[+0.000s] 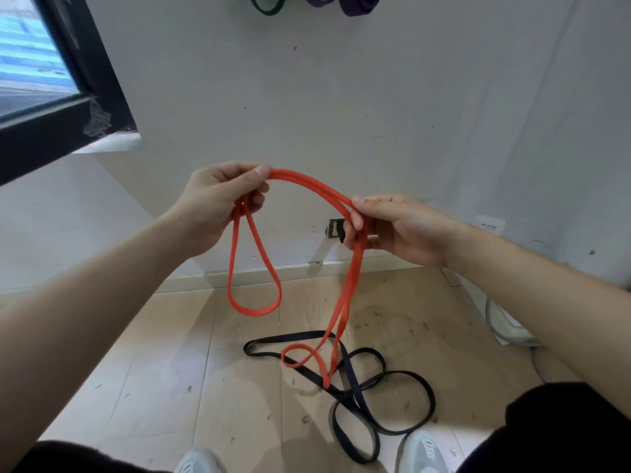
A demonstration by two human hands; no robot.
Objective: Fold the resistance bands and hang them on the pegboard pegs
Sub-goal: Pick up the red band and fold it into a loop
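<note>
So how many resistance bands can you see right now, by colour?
Orange band: 1, held by left hand and right hand
Dark band, tangled on floor: 1, possibly 2
Green band, top edge: 1
Purple loops, top edge, cropped: 2
Total: 5, perhaps 6

Your flat orange rubber band [254, 312]: matt, smooth, no visible texture. Flat black rubber band [312, 376]: likewise matt. Pale wood plank floor [170, 370]: faint sheen, scuffed, gritty with debris. White painted wall [375, 97]: matt, speckled with dark marks.
</note>
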